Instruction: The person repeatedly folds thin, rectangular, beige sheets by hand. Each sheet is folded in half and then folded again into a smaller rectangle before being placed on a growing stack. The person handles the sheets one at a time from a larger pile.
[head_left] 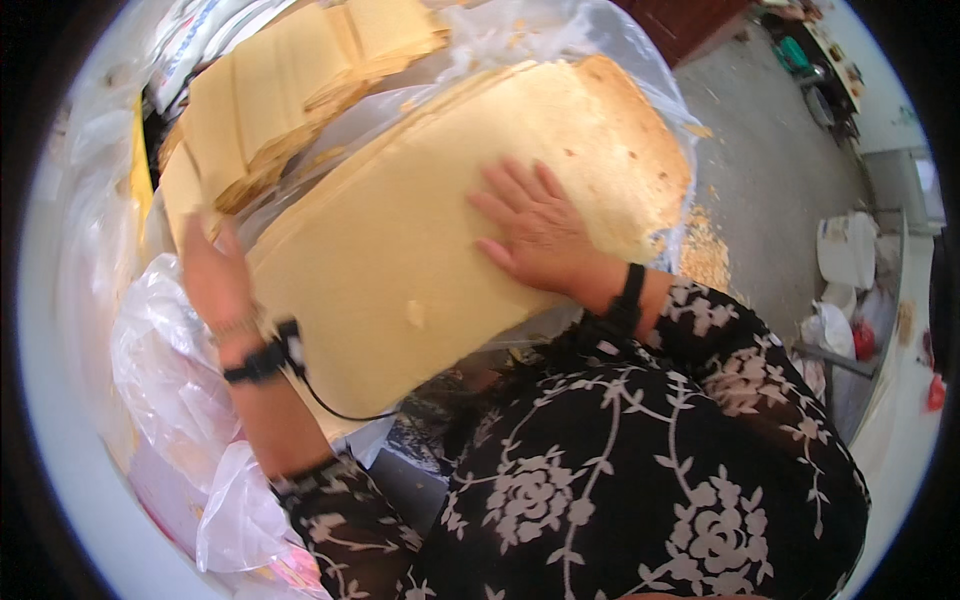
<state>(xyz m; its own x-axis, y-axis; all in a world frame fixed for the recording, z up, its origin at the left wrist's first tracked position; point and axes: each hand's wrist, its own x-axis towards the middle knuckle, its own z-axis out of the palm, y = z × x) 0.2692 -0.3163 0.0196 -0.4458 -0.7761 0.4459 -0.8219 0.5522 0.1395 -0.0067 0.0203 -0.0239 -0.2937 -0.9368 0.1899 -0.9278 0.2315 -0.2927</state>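
Observation:
A broad stack of thin, pale yellow flatbread sheets (370, 250) lies across the middle, with a browned, crisp far-right edge. My right hand (535, 225) rests flat on top of it, fingers spread and holding nothing. At the stack's left edge is my left hand (215, 275), by the near end of a row of folded flatbreads (265, 105). Its fingers are smeared by motion, so whether they grip a sheet cannot be made out. The folded pieces overlap one another, their ragged brown edges facing the stack.
Clear plastic sheeting (170, 350) surrounds the breads. Crumbs (705, 255) lie on the grey floor (765, 160) to the right. Farther right stand a white bucket (846, 248) and a low metal-framed rack (840, 360) with bags. A black cable (345, 413) hangs from my left wristband.

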